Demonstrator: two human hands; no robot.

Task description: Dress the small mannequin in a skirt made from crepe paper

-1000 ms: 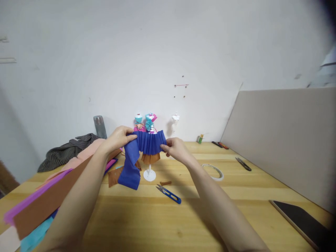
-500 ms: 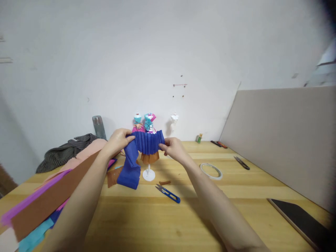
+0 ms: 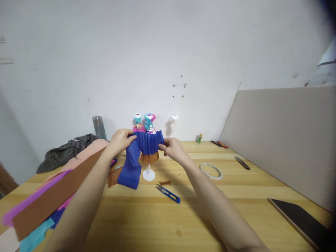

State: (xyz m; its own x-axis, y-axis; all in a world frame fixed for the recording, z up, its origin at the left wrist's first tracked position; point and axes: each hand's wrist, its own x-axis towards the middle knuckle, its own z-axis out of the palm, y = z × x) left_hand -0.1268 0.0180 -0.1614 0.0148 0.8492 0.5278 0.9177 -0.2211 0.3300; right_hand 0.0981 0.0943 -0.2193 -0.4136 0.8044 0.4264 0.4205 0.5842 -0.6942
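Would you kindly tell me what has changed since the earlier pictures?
Hardly anything: the view shifted slightly, and nothing was taken hold of or let go. The left hand and right hand still hold the pleated blue cloth; the blue snips and white ring stay put.

So the pleated blue strip (image 3: 149, 142) mid-frame blocks most of the little dress form (image 3: 149, 174); all you get is a sliver of its top, some brown skirt and the white stand. It hides the lower half of the two dressed mannequins (image 3: 149, 118) behind, too. Some fingers of the left hand (image 3: 120, 140) and right hand (image 3: 172, 147) are tucked behind the fabric. Both forearms (image 3: 210, 197) run off the bottom edge, the left one covering part of the cloth pile (image 3: 52, 197). Black slab (image 3: 296, 217), lower right: chopped off and blurry. Green thread spool (image 3: 200, 138): too tiny for details.
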